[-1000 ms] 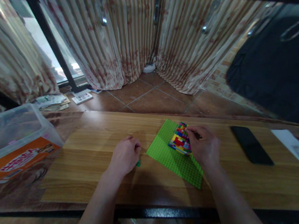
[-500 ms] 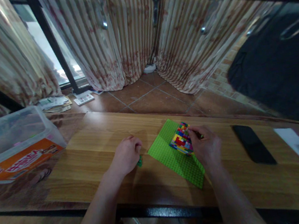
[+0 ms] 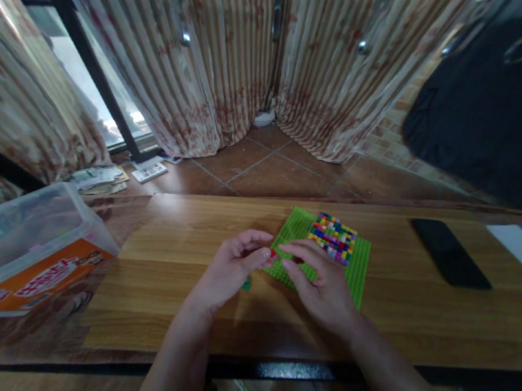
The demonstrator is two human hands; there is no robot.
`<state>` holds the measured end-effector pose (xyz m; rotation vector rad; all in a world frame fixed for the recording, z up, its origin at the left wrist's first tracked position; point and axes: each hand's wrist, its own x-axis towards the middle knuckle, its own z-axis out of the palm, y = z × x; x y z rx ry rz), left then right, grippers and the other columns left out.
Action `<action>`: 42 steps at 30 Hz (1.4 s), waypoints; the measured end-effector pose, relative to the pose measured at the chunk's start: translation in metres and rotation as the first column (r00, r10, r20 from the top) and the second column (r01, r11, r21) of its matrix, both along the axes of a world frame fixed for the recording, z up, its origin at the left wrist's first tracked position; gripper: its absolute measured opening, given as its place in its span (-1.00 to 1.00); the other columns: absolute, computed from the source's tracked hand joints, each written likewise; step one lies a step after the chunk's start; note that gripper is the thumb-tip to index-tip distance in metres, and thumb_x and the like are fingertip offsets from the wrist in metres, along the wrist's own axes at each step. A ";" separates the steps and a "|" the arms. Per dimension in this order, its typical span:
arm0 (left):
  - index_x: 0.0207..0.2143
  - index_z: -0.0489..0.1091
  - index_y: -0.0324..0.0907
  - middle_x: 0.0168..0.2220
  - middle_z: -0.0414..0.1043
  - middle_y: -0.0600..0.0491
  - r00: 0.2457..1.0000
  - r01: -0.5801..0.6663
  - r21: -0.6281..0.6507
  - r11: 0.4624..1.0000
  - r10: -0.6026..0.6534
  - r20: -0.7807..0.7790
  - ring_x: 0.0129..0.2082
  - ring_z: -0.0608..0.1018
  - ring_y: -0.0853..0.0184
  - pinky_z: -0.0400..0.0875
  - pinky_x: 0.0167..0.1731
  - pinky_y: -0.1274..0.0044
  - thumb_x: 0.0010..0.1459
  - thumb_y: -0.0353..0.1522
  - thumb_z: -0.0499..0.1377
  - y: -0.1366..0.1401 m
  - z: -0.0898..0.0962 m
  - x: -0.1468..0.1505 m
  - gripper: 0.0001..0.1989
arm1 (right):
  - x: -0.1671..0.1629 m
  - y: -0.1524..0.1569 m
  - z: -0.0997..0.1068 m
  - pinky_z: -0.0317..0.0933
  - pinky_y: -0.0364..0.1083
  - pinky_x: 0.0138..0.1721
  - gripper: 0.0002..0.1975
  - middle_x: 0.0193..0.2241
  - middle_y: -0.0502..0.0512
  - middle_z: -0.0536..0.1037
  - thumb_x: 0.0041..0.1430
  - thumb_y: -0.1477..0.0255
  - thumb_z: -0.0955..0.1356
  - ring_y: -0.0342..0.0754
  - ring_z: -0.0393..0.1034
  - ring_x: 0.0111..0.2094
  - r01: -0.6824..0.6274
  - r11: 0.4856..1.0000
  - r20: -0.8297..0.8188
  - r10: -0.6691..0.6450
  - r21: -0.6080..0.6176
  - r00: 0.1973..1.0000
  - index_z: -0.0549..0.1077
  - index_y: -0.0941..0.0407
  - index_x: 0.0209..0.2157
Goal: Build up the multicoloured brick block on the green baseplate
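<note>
We see a bright green, square studded plastic baseplate [image 3: 360,265] lying turned askew on the light brown wooden desk [image 3: 162,256], and we take it as our landmark. On its far part sits a dense multicoloured block of small plastic bricks [image 3: 333,237]; this much is already built up. Green studs lie uncovered on the baseplate's left and near right, so we judge there is space left for more pieces, though our hands hide part of its near side.

Over the baseplate's left corner, our left hand [image 3: 236,266] pinches a small red plastic brick [image 3: 273,254] between thumb and fingertip. Our right hand [image 3: 321,281] hangs beside it, thumb and forefinger slightly parted; we cannot tell whether they touch the red brick. That brick is not yet on the block. A small dark green plastic piece [image 3: 246,284] lies left of the baseplate, beneath our left hand.

The baseplate's far corner comes near the desk's far edge, leaving little margin there. Left of the baseplate a broad stretch of wood gives us room; to its right, a narrower stretch ends at a flat black rectangular phone [image 3: 450,253].
</note>
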<state>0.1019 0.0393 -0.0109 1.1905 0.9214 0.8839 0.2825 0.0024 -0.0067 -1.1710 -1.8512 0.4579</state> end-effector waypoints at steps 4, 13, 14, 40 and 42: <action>-0.06 0.38 -0.21 -0.24 0.51 0.02 0.995 0.039 -0.011 0.999 -0.038 0.090 -0.30 0.54 0.39 0.44 -0.20 0.49 0.05 -0.24 0.29 -0.002 0.003 0.002 -0.58 | -0.005 -0.002 -0.001 0.34 -0.04 -0.07 -0.77 -0.13 0.11 0.52 0.31 0.40 0.26 -0.07 0.43 -0.09 -0.067 0.994 -0.089 0.060 -0.086 0.994 0.48 0.03 -0.07; -0.05 0.39 -0.20 -0.26 0.53 0.04 0.993 0.053 0.000 0.999 -0.053 0.104 -0.33 0.54 0.40 0.44 -0.22 0.50 0.04 -0.24 0.29 -0.003 0.003 0.007 -0.58 | -0.003 0.003 -0.004 0.35 -0.07 -0.15 -0.85 -0.23 0.06 0.55 0.26 0.36 0.32 -0.09 0.45 -0.18 -0.002 0.997 -0.148 -0.009 -0.079 0.989 0.55 0.02 -0.23; -0.05 0.39 -0.20 -0.28 0.53 0.04 0.995 0.038 0.017 0.999 -0.039 0.087 -0.32 0.54 0.39 0.44 -0.22 0.50 0.05 -0.23 0.28 -0.002 0.002 0.005 -0.58 | -0.001 0.004 -0.004 0.35 -0.06 -0.16 -0.86 -0.24 0.05 0.55 0.25 0.36 0.33 -0.08 0.45 -0.19 0.028 0.998 -0.147 -0.036 -0.056 0.988 0.55 0.02 -0.25; -0.44 0.47 -0.17 -0.34 0.46 0.03 0.505 0.157 0.314 0.936 0.197 -0.840 -0.34 0.48 0.35 0.28 -0.32 0.55 0.08 -0.51 0.08 0.008 -0.009 -0.023 -0.82 | 0.074 0.038 -0.015 0.30 0.01 -0.17 -0.77 -0.33 0.17 0.58 0.17 0.35 0.33 0.01 0.44 -0.28 0.516 0.853 0.087 -0.521 0.073 0.849 0.59 0.16 -0.29; -0.46 0.45 -0.18 -0.35 0.46 0.04 0.499 0.161 0.310 0.937 0.194 -0.845 -0.34 0.47 0.35 0.27 -0.33 0.55 0.08 -0.51 0.08 0.007 -0.008 -0.023 -0.83 | 0.075 0.040 -0.016 0.31 0.02 -0.16 -0.77 -0.33 0.19 0.58 0.15 0.34 0.34 0.02 0.44 -0.28 0.518 0.853 0.084 -0.522 0.069 0.849 0.60 0.17 -0.31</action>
